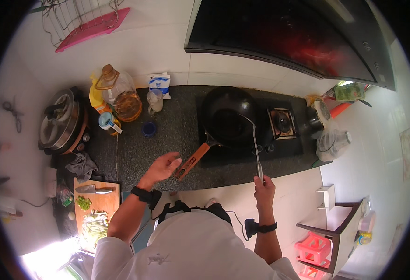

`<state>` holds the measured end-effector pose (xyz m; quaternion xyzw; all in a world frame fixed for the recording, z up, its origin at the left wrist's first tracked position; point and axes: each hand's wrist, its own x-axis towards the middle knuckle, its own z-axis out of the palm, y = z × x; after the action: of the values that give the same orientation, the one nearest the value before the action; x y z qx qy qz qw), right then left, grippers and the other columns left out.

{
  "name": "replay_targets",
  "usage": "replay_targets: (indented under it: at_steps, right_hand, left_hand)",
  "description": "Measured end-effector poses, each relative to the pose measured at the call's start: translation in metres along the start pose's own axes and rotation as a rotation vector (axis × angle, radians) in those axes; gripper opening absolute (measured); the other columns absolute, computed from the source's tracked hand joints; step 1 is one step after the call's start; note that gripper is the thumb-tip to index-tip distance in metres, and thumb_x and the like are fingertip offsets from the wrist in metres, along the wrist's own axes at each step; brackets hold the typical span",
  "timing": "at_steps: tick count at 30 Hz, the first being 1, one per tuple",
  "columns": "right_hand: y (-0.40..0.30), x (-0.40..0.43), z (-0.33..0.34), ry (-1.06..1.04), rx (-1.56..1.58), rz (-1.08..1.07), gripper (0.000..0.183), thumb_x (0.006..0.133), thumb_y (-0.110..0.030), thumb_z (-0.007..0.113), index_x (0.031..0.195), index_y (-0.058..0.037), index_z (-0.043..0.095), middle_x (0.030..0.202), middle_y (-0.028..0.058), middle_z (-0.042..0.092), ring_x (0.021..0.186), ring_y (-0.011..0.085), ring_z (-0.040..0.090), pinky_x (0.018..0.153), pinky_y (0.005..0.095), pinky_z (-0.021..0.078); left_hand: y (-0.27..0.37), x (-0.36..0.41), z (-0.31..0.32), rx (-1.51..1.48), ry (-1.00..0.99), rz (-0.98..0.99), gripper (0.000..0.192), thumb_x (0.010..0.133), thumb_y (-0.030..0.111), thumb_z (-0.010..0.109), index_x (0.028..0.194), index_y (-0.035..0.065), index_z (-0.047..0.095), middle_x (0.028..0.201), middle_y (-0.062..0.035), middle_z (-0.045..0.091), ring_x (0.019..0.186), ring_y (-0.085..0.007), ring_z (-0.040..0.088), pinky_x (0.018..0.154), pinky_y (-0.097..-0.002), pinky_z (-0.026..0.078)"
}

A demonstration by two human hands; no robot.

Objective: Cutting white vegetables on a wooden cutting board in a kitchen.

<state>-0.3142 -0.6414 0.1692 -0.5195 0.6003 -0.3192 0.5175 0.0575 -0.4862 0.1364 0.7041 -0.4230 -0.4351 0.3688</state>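
Observation:
A black wok (217, 105) sits over the stove's left burner, its wooden handle (195, 159) pointing down-left towards me. My left hand (163, 167) hovers just left of that handle's end, thumb apart from the fingers, holding nothing. In my right hand (265, 190) is the grip of a long steel cooking utensil (255, 140). Its thin shaft reaches over the wok's right rim, and its tip is lost in the dark of the bowl, so I cannot tell a ladle from a spatula. No food can be made out in the wok.
An oil jug (126, 101), a blue lid (149, 129) and a jar (155, 100) stand left of the wok. An electric pot (63, 122) is farther left. A knife (93, 189) and chopped greens lie on a cutting board (112, 201). A range hood (261, 35) overhangs the stove.

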Motion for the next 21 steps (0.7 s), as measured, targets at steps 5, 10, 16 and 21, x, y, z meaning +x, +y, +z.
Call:
replay_targets:
  at_steps: [5, 10, 16, 21]
  right_hand:
    - [0.004, -0.002, 0.008, -0.028, -0.022, -0.001, 0.023, 0.095, -0.021, 0.076, 0.105, -0.0015, 0.069, 0.067, -0.0059, 0.052, 0.053, 0.0026, 0.042, 0.046, 0.0229, 0.0322]
    - [0.009, 0.015, -0.005, -0.089, -0.009, 0.015, 0.019, 0.095, -0.019, 0.074, 0.105, -0.0038, 0.068, 0.064, -0.0060, 0.050, 0.050, 0.0030, 0.043, 0.043, 0.0222, 0.0328]
    - [0.006, 0.042, -0.013, -0.188, -0.086, -0.074, 0.019, 0.096, -0.018, 0.073, 0.102, -0.0019, 0.068, 0.066, -0.0072, 0.049, 0.052, 0.0029, 0.041, 0.047, 0.0226, 0.0319]
    - [0.015, 0.068, -0.020, -0.244, -0.123, -0.173, 0.019, 0.095, -0.016, 0.074, 0.102, 0.0007, 0.068, 0.074, -0.0082, 0.048, 0.065, 0.0033, 0.039, 0.057, 0.0233, 0.0317]
  left_hand:
    - [-0.019, -0.014, -0.017, -0.594, 0.029, -0.024, 0.090, 0.100, 0.073, 0.038, 0.154, 0.0010, 0.042, 0.150, -0.0249, 0.051, 0.139, -0.0371, 0.049, 0.115, -0.0463, 0.038]
    - [0.020, -0.032, -0.026, -1.724, -0.012, 0.204, 0.105, 0.094, 0.085, 0.021, 0.160, 0.0040, 0.032, 0.166, -0.0227, 0.030, 0.154, -0.0380, 0.028, 0.128, -0.0525, 0.016]
    - [0.043, -0.056, -0.017, -1.718, 0.093, 0.357, 0.101, 0.096, 0.082, 0.022, 0.161, 0.0056, 0.031, 0.167, -0.0227, 0.026, 0.153, -0.0395, 0.029, 0.127, -0.0581, 0.015]
    - [0.036, -0.063, -0.005, -1.515, 0.410, 0.343, 0.074, 0.103, 0.056, 0.052, 0.157, 0.0063, 0.037, 0.162, -0.0225, 0.036, 0.146, -0.0355, 0.043, 0.125, -0.0494, 0.029]
